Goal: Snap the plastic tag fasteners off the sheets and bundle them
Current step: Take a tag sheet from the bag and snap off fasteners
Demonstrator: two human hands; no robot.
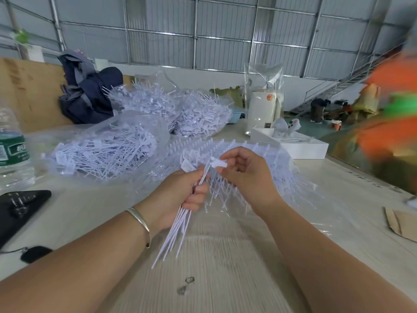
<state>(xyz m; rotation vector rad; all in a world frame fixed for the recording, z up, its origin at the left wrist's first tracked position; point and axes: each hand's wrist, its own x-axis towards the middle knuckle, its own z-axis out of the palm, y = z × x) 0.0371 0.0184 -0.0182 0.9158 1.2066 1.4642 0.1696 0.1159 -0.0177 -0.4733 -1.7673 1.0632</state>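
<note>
My left hand [182,195] is closed around a bundle of white plastic tag fasteners [176,231], whose thin tails hang down toward the table. My right hand [246,175] pinches the flat head of one fastener [218,163] just above the bundle, between thumb and forefinger. Behind both hands lies a stack of uncut fastener sheets [255,152], rows of pins fanning out over the table. Loose fasteners fill clear bags [106,152] to the left and further back [180,109].
A water bottle [12,145] and a black pouch [20,206] sit at the left. A white box [297,145] and a white cylinder in clear wrap [262,109] stand behind. A cardboard piece [401,224] lies right. A person in orange [388,123] is at the far right.
</note>
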